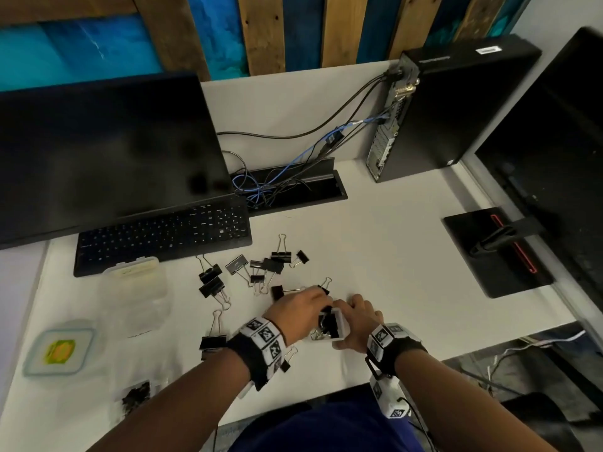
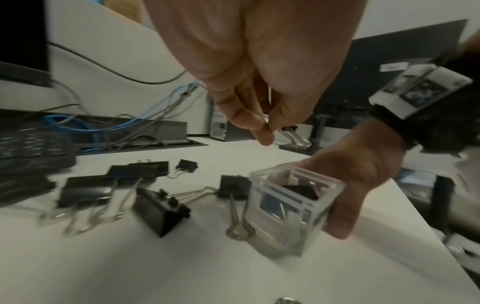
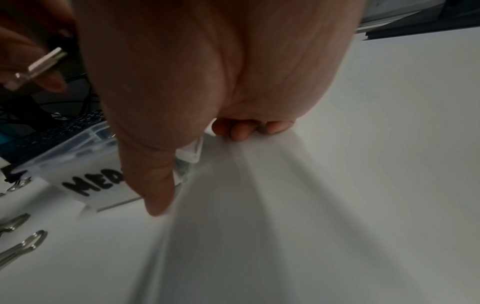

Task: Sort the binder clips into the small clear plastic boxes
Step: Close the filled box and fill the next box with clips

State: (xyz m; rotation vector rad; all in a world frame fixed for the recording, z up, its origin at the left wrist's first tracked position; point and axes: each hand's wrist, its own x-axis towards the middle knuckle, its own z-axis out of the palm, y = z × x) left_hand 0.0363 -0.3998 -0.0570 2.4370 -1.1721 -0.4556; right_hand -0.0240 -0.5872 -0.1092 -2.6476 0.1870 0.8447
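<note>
My right hand (image 1: 357,318) grips a small clear plastic box (image 1: 339,327) near the table's front edge, thumb on one side and fingers on the other. The box (image 2: 293,207) stands open with a black binder clip inside; its side reads "MED" (image 3: 88,185). My left hand (image 1: 318,303) hovers just above the box and pinches a small binder clip (image 2: 292,132) by its body, wire handles hanging out. Several loose black binder clips (image 1: 257,269) of different sizes lie scattered behind and left of my hands.
More clear boxes (image 1: 133,288) and a lid with a yellow label (image 1: 60,350) sit at the left, one box (image 1: 135,396) holding tiny clips. A keyboard (image 1: 163,236), monitor (image 1: 98,151), cable tray (image 1: 293,184), computer tower (image 1: 440,109) and monitor stand (image 1: 496,252) ring the work area.
</note>
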